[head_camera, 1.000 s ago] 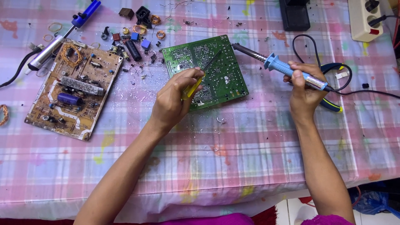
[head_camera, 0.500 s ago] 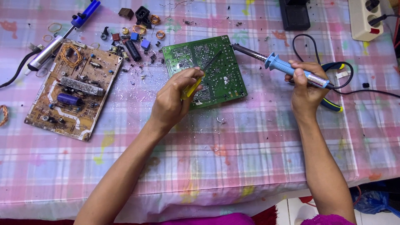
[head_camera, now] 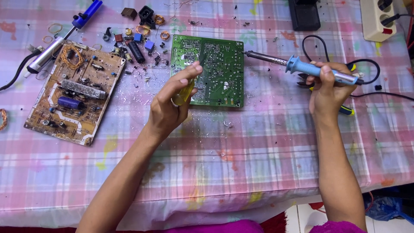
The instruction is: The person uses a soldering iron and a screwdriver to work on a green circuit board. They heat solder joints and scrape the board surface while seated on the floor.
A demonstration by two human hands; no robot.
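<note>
Left hand: the left hand [head_camera: 170,108] is curled in a closed grip around a yellow translucent tool handle [head_camera: 183,92]; the thumb is stretched up toward the board's left part. The tool's tip cannot be made out.
Right hand: the right hand [head_camera: 325,88] is wrapped in a closed grip around the blue-handled soldering iron [head_camera: 302,67], held near its rear end.
Soldering iron: it is held almost level, its metal shaft pointing left, the tip seen at the upper right edge of the board.
Board: a green rectangular circuit board [head_camera: 215,71], solder side up, is laid flat on the surface between the two hands, its left edge partly covered by the left hand.
Surface: a pink checked cloth [head_camera: 258,142] is spread over it, sprinkled with small bits.
Left side: a brown circuit board with copper coils [head_camera: 73,92] is laid well apart from the hands; loose small components [head_camera: 138,39] are scattered above it.
Far right: a white power strip [head_camera: 379,17] is seen at the top corner.
</note>
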